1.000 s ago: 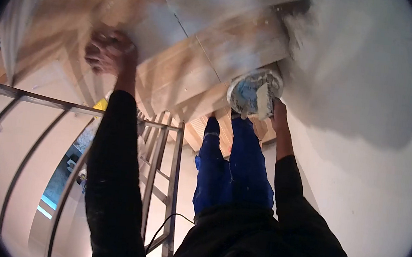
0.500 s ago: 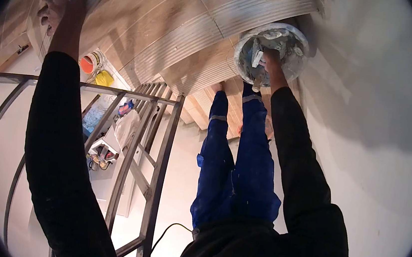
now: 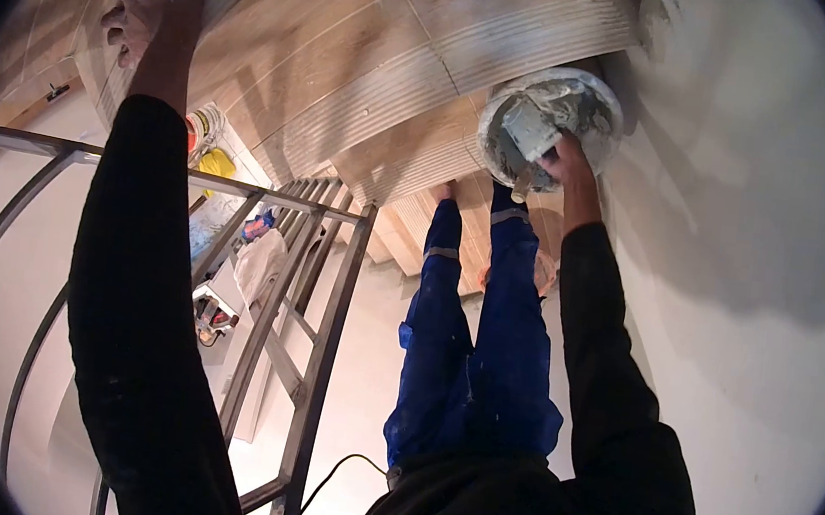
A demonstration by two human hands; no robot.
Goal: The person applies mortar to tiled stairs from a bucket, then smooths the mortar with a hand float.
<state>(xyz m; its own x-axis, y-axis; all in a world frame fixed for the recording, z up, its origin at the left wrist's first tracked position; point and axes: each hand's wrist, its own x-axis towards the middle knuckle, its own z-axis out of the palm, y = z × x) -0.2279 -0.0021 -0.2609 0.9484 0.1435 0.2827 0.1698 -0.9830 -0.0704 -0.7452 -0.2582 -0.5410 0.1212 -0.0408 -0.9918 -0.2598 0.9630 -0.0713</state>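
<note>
My left hand (image 3: 160,10) leans on the wood-look tiled step (image 3: 283,53) at the upper left, its fingers bent but apart and nothing held. At the upper right, a round bucket (image 3: 609,112) holds grey, wet paste. Inside its opening, my right hand (image 3: 567,160) is closed around a trowel, whose flat blade (image 3: 530,129) is coated with the paste. A short handle-like end (image 3: 522,185) sticks out over the bucket's near rim; what it belongs to is hidden.
A metal railing (image 3: 326,319) runs down the left side. Beyond it lie a yellow item (image 3: 217,163), a pale cloth (image 3: 257,263) and a box of tools (image 3: 213,317). Tiled stairs are around my feet, and a pale wall (image 3: 731,291) rises on the right.
The view has shifted, so the bucket and steps appear slightly lower and farther right. In the bucket, the trowel's blade has turned and now shows its broad, paste-covered face.
</note>
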